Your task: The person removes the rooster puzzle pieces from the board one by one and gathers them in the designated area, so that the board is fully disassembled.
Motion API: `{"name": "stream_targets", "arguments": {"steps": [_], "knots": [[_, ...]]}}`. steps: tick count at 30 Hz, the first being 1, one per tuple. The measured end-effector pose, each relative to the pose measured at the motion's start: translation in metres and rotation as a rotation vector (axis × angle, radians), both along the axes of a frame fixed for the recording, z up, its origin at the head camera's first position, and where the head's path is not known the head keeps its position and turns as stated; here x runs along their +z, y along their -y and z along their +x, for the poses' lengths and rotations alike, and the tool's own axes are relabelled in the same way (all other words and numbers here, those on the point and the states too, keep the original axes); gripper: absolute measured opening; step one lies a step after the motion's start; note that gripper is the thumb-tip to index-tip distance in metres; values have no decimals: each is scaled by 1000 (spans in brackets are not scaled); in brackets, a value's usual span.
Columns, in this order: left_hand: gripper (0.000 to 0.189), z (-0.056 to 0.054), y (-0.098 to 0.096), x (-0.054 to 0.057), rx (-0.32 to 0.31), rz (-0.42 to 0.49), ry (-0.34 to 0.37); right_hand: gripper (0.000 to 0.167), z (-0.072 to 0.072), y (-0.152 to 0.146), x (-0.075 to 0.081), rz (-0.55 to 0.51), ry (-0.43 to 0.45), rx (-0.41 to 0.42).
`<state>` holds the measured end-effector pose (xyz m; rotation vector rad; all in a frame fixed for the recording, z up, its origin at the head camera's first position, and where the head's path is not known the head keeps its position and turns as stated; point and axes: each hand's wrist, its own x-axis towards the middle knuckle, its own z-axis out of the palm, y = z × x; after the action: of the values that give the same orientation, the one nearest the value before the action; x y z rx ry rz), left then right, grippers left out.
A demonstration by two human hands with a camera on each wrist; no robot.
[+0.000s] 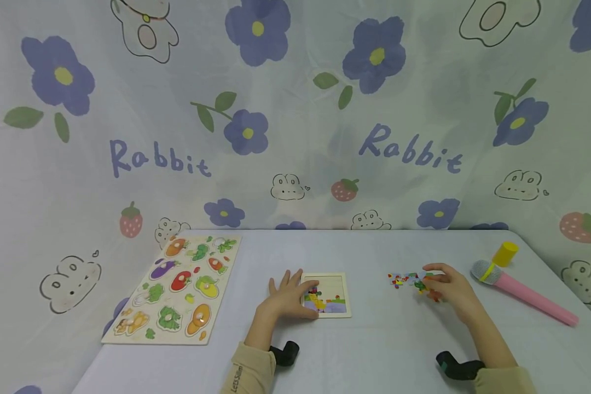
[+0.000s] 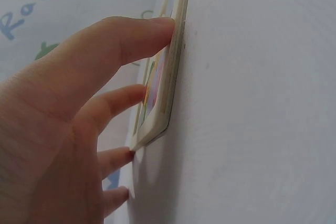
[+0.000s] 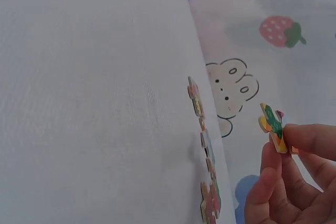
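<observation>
A small puzzle board (image 1: 348, 298) with a pale raised frame lies at the table's middle. Pieces with yellow, green and purple parts fill its lower portion, while bare backing shows above. My left hand (image 1: 287, 295) rests spread over the board's left side. In the left wrist view, the thumb (image 2: 149, 32) touches the frame's edge and the other fingers reach across the far side. My right hand (image 1: 450, 290) pinches a green and yellow puzzle piece (image 3: 274, 124) above the table. Beside it lie several loose puzzle pieces (image 1: 398, 280), partly hidden by the fingers.
A wooden vegetable puzzle board (image 1: 189, 298) lies at the left. On the right are a pink toy microphone (image 1: 532, 300) and a yellow cylinder (image 1: 505, 254). A printed cloth (image 1: 295, 115) hangs behind the white table (image 1: 364, 355).
</observation>
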<state>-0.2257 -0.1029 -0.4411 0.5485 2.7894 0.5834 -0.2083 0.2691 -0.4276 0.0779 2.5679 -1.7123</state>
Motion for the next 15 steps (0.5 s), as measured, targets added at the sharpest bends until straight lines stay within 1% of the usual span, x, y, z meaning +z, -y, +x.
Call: {"name": "stream_targets", "arguments": {"steps": [4, 9, 12, 15], "knots": [[72, 0, 0, 0, 0, 0, 1, 45, 1, -2, -2, 12, 25, 10], [72, -1, 1, 0, -5, -7, 1, 44, 3, -3, -7, 122, 83, 43], [72, -1, 1, 0, -5, -8, 1, 41, 2, -2, -10, 190, 111, 24], [72, -1, 1, -1, -3, -6, 0, 39, 1, -1, -12, 230, 126, -1]]}}
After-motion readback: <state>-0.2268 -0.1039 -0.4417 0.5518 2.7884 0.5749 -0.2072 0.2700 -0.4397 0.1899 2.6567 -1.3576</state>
